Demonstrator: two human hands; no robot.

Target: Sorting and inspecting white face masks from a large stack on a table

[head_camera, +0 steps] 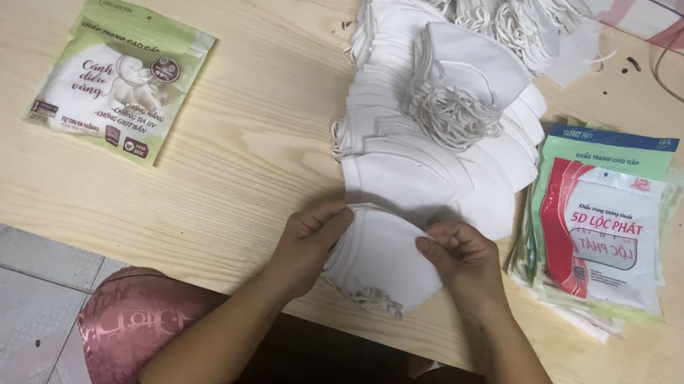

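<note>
My left hand (310, 241) and my right hand (464, 261) both pinch the top edge of a small stack of folded white face masks (381, 260) near the table's front edge. The ear loops of that stack hang out at its lower side. Just beyond my hands a long row of the same white masks (420, 141) runs toward the far edge, with a bundle of masks and tangled loops (459, 88) lying on top.
A pile of printed plastic pouches (600, 224) lies to the right of my right hand. One green and white filled pouch (122, 76) lies alone at the left. The pale wooden table (247, 170) ends just before my forearms; tiled floor and a pink cushion (131, 327) sit below.
</note>
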